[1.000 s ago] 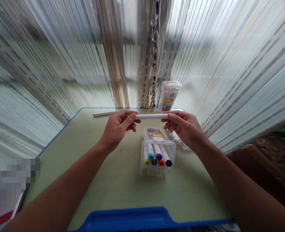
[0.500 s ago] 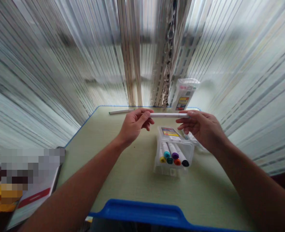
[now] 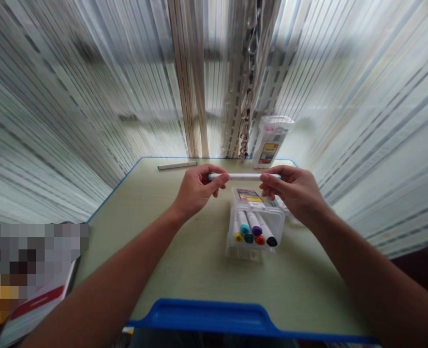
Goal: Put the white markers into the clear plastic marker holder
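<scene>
A white marker [image 3: 244, 177] with light-blue ends is held level above the far part of the table. My left hand [image 3: 201, 186] pinches it near its left end, and my right hand [image 3: 289, 186] pinches it near its right end. Just below and nearer to me, a clear plastic case [image 3: 282, 227] lies on its side with its mouth facing me. Several white markers [image 3: 252, 223] rest in it, their caps yellow, light blue, dark green, purple, orange and black. Behind my left hand, another white marker [image 3: 177, 165] with green ends lies on the table.
A second clear case [image 3: 272, 142] with markers stands upright at the table's [image 3: 155, 261] back edge. Part of a clear plastic piece [image 3: 289, 210] shows beside my right hand. A blue tray edge [image 3: 206, 316] runs along the front. String curtains [image 3: 134, 72] hang behind.
My hands have shifted along the marker, and its light-blue ends now show past my fingers. The whole view has moved slightly, so the table and cases sit a little further left.
</scene>
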Action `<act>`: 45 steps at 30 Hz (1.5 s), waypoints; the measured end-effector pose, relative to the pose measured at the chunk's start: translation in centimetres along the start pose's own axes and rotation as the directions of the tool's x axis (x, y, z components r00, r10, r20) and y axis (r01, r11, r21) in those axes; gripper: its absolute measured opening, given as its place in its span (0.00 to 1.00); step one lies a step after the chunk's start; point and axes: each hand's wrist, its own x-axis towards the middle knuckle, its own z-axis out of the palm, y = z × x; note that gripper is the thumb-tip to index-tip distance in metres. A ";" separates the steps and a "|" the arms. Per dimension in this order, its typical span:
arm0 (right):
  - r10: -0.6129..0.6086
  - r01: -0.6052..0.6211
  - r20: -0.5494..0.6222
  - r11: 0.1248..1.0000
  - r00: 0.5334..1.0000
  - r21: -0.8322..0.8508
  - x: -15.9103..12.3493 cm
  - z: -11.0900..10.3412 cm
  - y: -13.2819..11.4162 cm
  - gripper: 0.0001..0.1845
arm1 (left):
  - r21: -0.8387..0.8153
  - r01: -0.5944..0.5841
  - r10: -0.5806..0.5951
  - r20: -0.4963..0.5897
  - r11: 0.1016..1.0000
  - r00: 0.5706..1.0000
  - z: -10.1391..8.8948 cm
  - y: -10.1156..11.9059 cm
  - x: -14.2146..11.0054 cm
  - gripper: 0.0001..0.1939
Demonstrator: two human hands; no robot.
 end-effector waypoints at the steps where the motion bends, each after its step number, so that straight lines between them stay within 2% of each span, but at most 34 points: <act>1: 0.008 -0.008 0.001 1.000 1.000 0.006 0.0 0.0 0.0 0.16 | -0.009 0.005 -0.005 0.000 1.000 1.000 -0.1 0.0 0.1 0.18; 7: 0.078 -0.078 -0.006 0.994 0.997 0.082 0.2 -0.2 -0.4 0.19 | -0.167 0.103 -0.100 0.023 0.981 0.995 -0.4 0.0 0.3 0.17; 11: 0.100 -0.098 -0.003 0.988 0.995 0.123 0.2 -0.2 -0.6 0.16 | -0.255 0.149 -0.148 0.023 0.955 0.989 -0.4 0.2 0.3 0.13; 16: 0.102 -0.103 0.014 0.986 0.995 0.134 0.3 -0.2 -0.8 0.14 | -0.288 0.198 -0.201 0.021 0.937 0.979 -0.3 0.5 0.3 0.11; 24: 0.087 -0.087 0.008 0.993 0.996 0.081 0.4 -0.2 -0.4 0.22 | -0.171 0.141 -0.136 0.041 0.975 0.990 -0.4 0.3 0.3 0.14; 31: 0.039 -0.040 0.033 0.999 0.999 0.023 0.3 -0.3 -0.1 0.19 | 0.019 0.063 -0.064 0.032 0.998 0.997 -0.1 0.4 -0.1 0.18; 37: -0.039 0.039 0.023 0.999 0.999 -0.014 0.1 -0.2 -0.1 0.17 | 0.117 0.012 -0.014 0.015 0.993 1.000 0.0 0.5 -0.1 0.16; 41: -0.047 0.047 0.006 0.999 0.999 0.008 0.3 -0.3 0.0 0.17 | 0.098 0.008 -0.008 -0.003 0.995 1.000 -0.2 0.5 0.0 0.16; 45: -0.023 0.023 -0.001 0.997 1.000 0.073 0.4 -0.4 -0.2 0.16 | -0.001 0.039 -0.039 -0.016 0.999 0.999 -0.3 0.3 0.2 0.15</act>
